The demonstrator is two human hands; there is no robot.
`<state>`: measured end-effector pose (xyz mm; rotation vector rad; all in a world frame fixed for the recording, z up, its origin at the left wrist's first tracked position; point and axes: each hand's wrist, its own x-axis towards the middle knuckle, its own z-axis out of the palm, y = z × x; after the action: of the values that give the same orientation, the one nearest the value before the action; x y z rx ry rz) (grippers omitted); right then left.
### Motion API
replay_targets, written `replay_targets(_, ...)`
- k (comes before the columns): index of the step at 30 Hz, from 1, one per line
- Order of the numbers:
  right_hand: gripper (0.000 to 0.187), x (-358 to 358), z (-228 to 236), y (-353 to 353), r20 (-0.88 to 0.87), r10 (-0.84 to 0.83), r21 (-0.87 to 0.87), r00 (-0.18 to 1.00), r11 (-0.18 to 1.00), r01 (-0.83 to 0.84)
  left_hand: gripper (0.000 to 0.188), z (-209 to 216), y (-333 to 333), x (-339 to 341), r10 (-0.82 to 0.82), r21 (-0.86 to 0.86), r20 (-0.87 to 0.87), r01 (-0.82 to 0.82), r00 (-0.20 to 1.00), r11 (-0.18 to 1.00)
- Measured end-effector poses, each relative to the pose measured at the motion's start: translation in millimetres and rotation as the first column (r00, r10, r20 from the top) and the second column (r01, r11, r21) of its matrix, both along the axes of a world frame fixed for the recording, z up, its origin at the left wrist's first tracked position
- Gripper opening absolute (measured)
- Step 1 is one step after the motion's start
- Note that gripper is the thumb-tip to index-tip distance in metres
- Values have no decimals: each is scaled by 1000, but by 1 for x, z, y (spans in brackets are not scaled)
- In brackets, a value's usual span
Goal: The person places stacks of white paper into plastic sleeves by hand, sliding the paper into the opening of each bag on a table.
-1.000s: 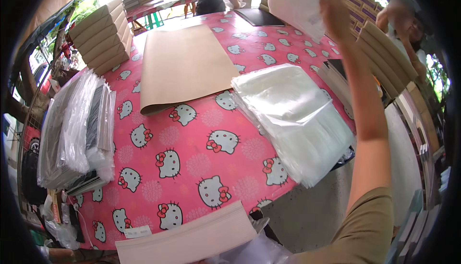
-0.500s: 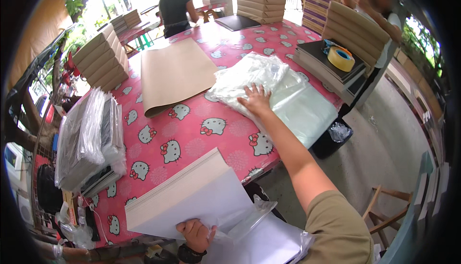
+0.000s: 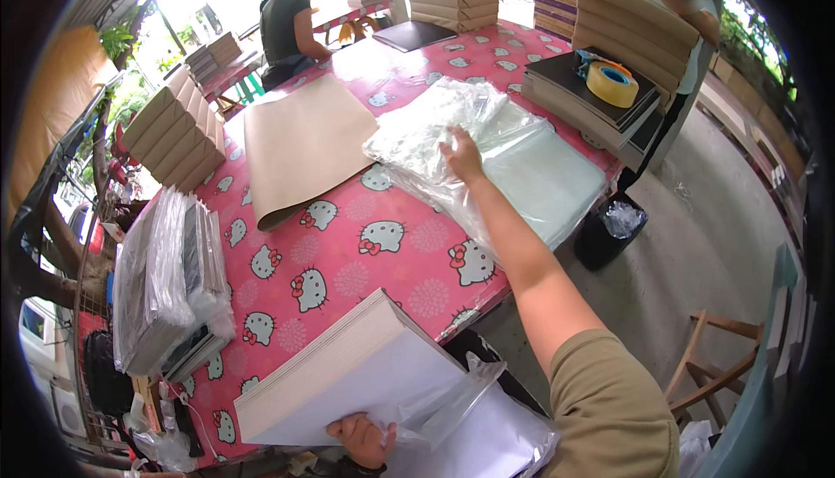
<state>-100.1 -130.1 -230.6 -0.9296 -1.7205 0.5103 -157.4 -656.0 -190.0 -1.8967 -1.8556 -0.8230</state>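
Note:
Near the pink table's front edge, a thick stack of white sheets (image 3: 348, 382) stands tilted, with clear plastic (image 3: 444, 408) around its lower right part. My left hand (image 3: 361, 439) grips the stack's lower edge, fingers curled against the white face and thumb by the plastic. Across the table my right arm reaches to a pile of clear plastic bags (image 3: 544, 173). On its crumpled left part, my right hand (image 3: 463, 154) has its fingers drawn together, pinching the film; the fingertips show only partly.
A brown paper sheet (image 3: 304, 143) lies mid-table. Plastic-wrapped stacks (image 3: 170, 287) and brown parcels (image 3: 178, 130) line the left side. Tape (image 3: 611, 85) rests on dark boards (image 3: 557, 73) at right. A black bin (image 3: 600, 239) stands below the edge. Two other people are beyond.
My right hand has gone from spread flat on the plastic bags to fingers drawn together, a little further left on them. My left hand keeps its hold on the stack. The view has shifted slightly.

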Motion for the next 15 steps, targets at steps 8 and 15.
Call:
replay_targets(8, 41, 99, -11, -50, 650, -462, 215, 604, 874, 437, 29, -5, 0, 0, -9, 25, -43, 10, 999, 1000)
replay_targets(15, 59, 123, 43, -93, 804, -121, -124, 583, 923, 364, 26, -1, -6, 3, 11, 4, -22, -11, 1000, 1000)
